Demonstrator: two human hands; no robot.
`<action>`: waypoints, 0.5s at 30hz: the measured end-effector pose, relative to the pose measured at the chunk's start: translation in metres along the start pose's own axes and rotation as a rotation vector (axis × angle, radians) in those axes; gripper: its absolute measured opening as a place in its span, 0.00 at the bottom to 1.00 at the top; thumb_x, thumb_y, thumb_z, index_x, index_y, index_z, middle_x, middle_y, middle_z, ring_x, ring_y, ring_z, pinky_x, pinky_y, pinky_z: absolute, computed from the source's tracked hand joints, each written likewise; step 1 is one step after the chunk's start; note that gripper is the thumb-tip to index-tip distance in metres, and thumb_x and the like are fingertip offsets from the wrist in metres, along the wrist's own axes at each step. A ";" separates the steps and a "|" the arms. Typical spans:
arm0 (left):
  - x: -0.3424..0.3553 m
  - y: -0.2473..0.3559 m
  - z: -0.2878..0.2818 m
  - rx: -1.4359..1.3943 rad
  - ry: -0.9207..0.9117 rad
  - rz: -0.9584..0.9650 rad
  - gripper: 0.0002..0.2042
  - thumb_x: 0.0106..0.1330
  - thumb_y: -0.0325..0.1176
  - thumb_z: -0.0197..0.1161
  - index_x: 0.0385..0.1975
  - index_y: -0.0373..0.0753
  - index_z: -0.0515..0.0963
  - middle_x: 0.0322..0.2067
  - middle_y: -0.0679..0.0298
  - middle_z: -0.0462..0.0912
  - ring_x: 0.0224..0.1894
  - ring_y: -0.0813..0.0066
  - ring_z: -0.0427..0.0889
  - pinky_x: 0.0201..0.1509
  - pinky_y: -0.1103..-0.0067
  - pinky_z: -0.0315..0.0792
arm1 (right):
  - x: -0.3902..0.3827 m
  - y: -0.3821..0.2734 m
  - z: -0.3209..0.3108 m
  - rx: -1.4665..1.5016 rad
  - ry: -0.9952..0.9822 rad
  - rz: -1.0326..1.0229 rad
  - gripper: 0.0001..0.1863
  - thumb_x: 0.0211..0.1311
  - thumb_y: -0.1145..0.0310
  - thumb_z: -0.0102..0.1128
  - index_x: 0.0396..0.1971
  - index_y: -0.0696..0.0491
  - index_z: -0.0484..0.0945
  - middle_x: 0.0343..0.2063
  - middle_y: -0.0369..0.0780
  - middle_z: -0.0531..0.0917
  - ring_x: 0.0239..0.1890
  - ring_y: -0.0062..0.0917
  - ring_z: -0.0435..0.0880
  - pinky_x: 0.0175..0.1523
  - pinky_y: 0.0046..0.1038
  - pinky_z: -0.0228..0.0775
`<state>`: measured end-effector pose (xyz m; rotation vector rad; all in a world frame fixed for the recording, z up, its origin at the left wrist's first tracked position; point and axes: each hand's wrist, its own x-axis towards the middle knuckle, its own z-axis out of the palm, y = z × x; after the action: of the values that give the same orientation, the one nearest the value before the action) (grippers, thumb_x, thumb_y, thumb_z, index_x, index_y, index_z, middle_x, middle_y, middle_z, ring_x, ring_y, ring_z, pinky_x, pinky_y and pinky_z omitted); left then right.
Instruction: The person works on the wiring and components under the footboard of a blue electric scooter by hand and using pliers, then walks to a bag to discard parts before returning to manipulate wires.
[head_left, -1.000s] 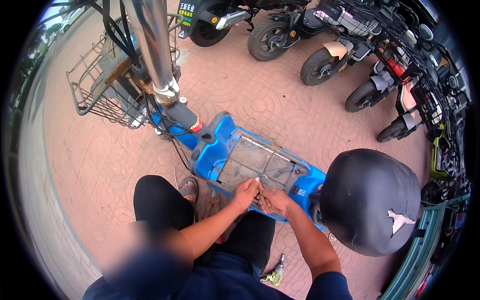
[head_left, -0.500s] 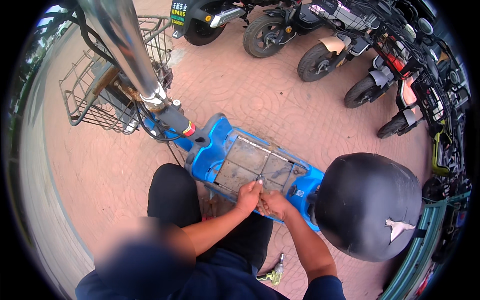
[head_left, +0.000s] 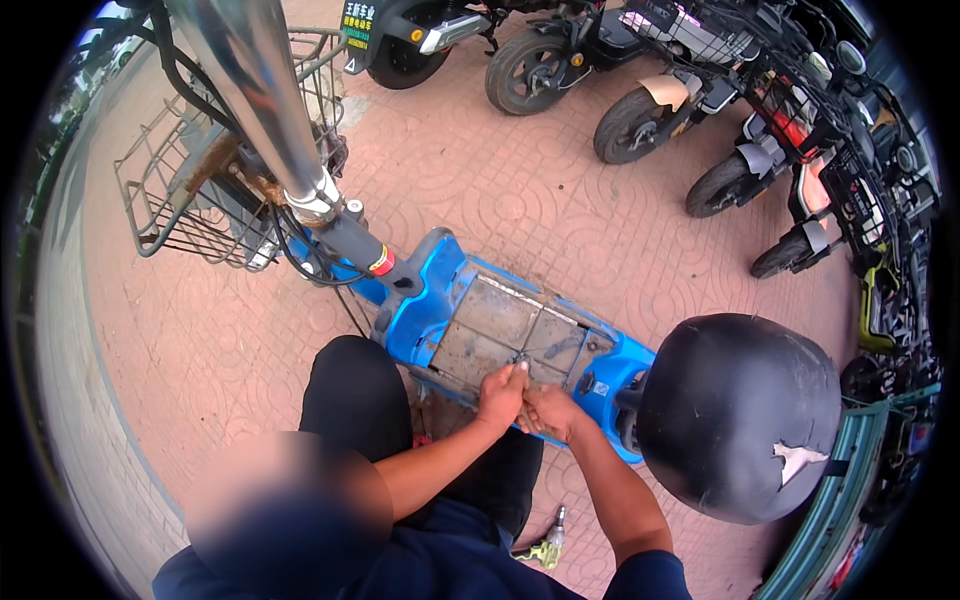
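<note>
The blue scooter point(head_left: 415, 328) extends beneath the left hand point(head_left: 501, 396) and right hand point(head_left: 553, 410); its steering column point(head_left: 245, 90) is cut off above. Torn black saddle point(head_left: 730, 415): right of the hands. The hands are closed, touching; anything gripped is hidden. A power tool point(head_left: 547, 549) lies nearer the body.

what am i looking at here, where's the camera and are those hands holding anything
No robot here, just someone's bare left hand and right hand. The view comes from a wide camera worn on the head, looking down, so straight edges look bent. The hands meet over the near edge of the dirty footboard of a blue scooter; anything held there is too small to make out. Its torn black seat is at right. A green power tool lies on the paving.
</note>
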<state>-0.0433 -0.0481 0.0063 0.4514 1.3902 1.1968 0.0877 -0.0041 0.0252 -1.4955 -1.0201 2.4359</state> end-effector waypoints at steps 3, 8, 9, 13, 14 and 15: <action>-0.003 0.012 -0.003 -0.040 -0.029 -0.085 0.18 0.77 0.41 0.55 0.24 0.39 0.73 0.17 0.66 0.74 0.14 0.77 0.71 0.16 0.77 0.66 | 0.001 0.000 0.003 0.031 0.047 0.035 0.20 0.76 0.60 0.51 0.28 0.60 0.79 0.21 0.45 0.82 0.19 0.31 0.81 0.23 0.29 0.67; -0.002 0.011 -0.004 -0.125 -0.035 -0.106 0.17 0.78 0.40 0.55 0.24 0.39 0.74 0.17 0.68 0.74 0.16 0.80 0.70 0.18 0.79 0.63 | 0.006 0.004 0.002 0.066 0.042 0.024 0.17 0.75 0.63 0.51 0.29 0.60 0.79 0.22 0.45 0.83 0.20 0.32 0.81 0.24 0.30 0.69; 0.000 0.008 -0.006 -0.109 -0.034 -0.099 0.17 0.78 0.40 0.54 0.24 0.39 0.74 0.17 0.68 0.74 0.15 0.80 0.70 0.18 0.79 0.63 | 0.006 0.003 0.001 0.026 0.039 0.025 0.17 0.74 0.63 0.51 0.29 0.60 0.79 0.23 0.45 0.83 0.21 0.32 0.81 0.24 0.30 0.69; 0.000 0.010 -0.002 -0.104 -0.016 -0.114 0.17 0.77 0.39 0.55 0.24 0.39 0.74 0.17 0.67 0.74 0.15 0.80 0.70 0.18 0.79 0.63 | 0.005 0.003 0.002 -0.010 0.068 0.024 0.17 0.74 0.63 0.50 0.29 0.60 0.78 0.22 0.45 0.82 0.20 0.31 0.81 0.24 0.30 0.69; -0.003 0.013 -0.001 -0.091 -0.025 -0.116 0.17 0.77 0.39 0.55 0.24 0.39 0.74 0.17 0.67 0.74 0.15 0.80 0.70 0.18 0.79 0.63 | 0.005 0.005 0.002 -0.005 0.067 0.020 0.17 0.75 0.63 0.50 0.28 0.59 0.78 0.22 0.45 0.82 0.20 0.31 0.81 0.23 0.30 0.69; -0.005 0.017 -0.001 -0.077 -0.033 -0.118 0.17 0.77 0.39 0.55 0.24 0.39 0.74 0.17 0.67 0.74 0.15 0.80 0.70 0.18 0.79 0.63 | 0.004 0.006 0.002 0.000 0.066 0.016 0.17 0.75 0.63 0.50 0.28 0.59 0.78 0.21 0.45 0.82 0.19 0.31 0.81 0.23 0.30 0.69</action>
<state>-0.0488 -0.0458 0.0228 0.3292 1.3190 1.1378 0.0856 -0.0077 0.0188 -1.5790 -0.9999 2.3789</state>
